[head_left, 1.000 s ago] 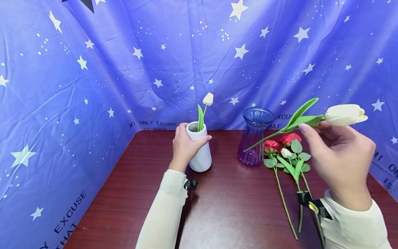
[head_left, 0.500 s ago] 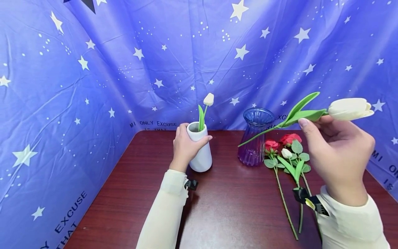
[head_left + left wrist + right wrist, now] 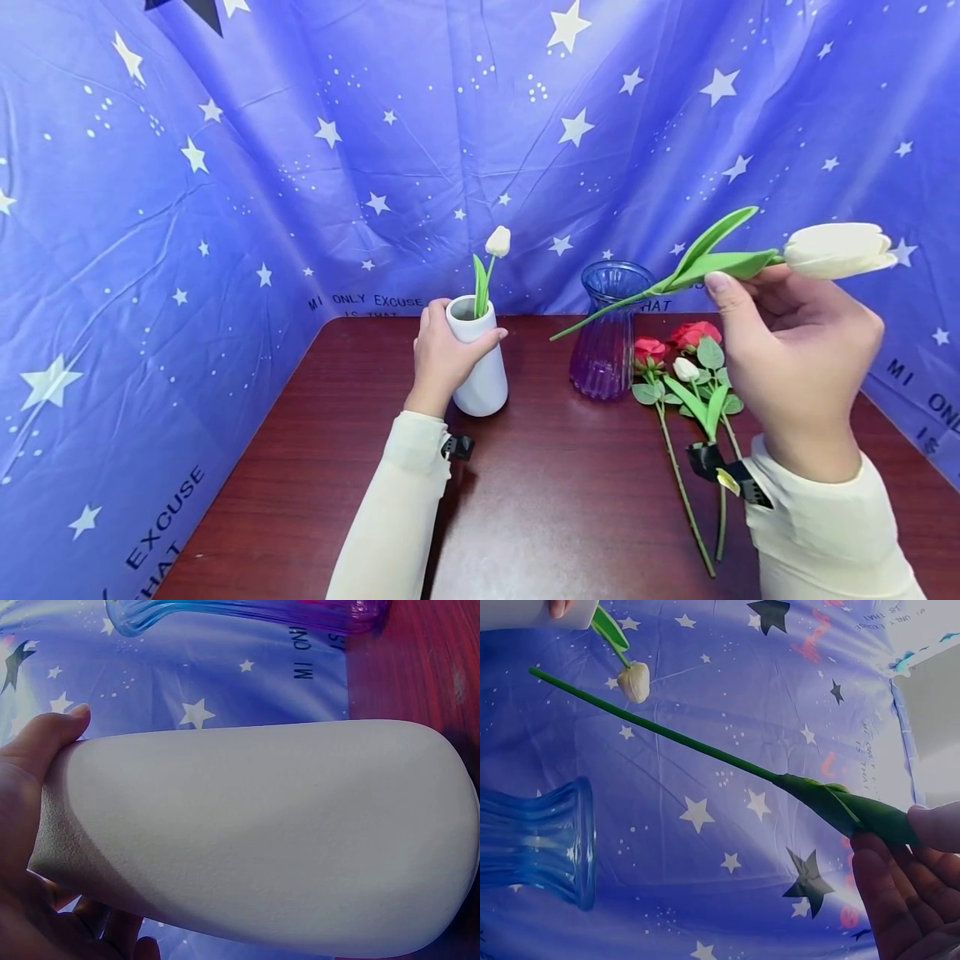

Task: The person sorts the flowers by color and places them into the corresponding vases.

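My left hand (image 3: 444, 357) grips the upper part of a white vase (image 3: 483, 379), thumb on the near right side, fingers around the left. The vase stands upright on the table. One white tulip (image 3: 498, 241) leans out of its mouth. On the right, my right hand (image 3: 802, 358) pinches a second white tulip (image 3: 840, 250) just below its bloom. This tulip lies nearly level in the air, its stem end pointing left and passing in front of a blue-purple glass vase (image 3: 600, 358). In the right wrist view, the thumb and fingers hold the leafy part (image 3: 855, 814).
Red roses (image 3: 695, 335) and another white tulip (image 3: 686, 369) lie on the dark red wooden table (image 3: 540, 508) right of the glass vase, partly behind my right wrist. A blue star-printed cloth (image 3: 420, 150) hangs behind and beside the table.
My right hand has moved left and slightly up with its tulip, so the stem end now reaches past the glass vase's left side. The left hand keeps holding the white vase in place.
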Demonstrator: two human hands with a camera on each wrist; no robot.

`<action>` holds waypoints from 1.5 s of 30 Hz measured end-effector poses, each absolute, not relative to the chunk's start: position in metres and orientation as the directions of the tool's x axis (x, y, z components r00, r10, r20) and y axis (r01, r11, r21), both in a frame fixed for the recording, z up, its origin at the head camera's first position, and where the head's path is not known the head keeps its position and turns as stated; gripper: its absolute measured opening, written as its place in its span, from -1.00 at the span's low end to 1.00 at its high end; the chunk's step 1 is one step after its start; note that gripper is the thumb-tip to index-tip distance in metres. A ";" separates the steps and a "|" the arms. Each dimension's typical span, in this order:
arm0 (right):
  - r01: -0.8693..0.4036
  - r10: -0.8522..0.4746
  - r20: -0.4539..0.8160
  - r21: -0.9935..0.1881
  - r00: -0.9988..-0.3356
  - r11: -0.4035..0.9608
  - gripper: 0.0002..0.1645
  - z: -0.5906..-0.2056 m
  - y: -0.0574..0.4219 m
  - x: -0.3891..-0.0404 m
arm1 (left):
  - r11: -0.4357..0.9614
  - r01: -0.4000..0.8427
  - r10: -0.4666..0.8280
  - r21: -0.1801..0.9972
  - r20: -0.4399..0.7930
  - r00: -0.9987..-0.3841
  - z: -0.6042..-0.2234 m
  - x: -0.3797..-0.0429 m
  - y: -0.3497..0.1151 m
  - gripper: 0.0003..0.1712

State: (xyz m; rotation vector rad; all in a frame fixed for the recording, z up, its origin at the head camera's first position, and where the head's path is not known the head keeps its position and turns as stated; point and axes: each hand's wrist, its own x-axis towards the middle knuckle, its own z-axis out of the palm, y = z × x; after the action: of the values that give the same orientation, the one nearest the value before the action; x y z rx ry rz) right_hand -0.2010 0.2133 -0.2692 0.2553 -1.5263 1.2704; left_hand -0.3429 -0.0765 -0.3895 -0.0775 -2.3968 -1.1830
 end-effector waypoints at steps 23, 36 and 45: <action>-0.760 0.495 0.775 -0.577 -0.394 0.299 -0.92 -0.254 0.188 -0.206 | 0.648 0.249 -0.136 0.720 0.431 -0.892 -0.390 -0.346 -0.075 0.02; -0.749 0.482 0.784 -0.576 -0.392 0.327 -0.88 -0.255 0.179 -0.212 | 0.641 0.246 -0.142 0.727 0.427 -0.893 -0.389 -0.344 -0.077 0.03; -0.780 0.460 0.795 -0.556 -0.397 0.287 -0.84 -0.257 0.175 -0.215 | 0.646 0.243 -0.140 0.723 0.426 -0.894 -0.389 -0.345 -0.077 0.02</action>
State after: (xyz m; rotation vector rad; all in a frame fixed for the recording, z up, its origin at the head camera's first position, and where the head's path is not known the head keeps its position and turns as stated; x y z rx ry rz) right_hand -0.2154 0.1750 -0.2573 0.3185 -1.4303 1.3872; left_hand -0.3445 -0.0767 -0.3890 -0.0804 -2.4175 -1.1548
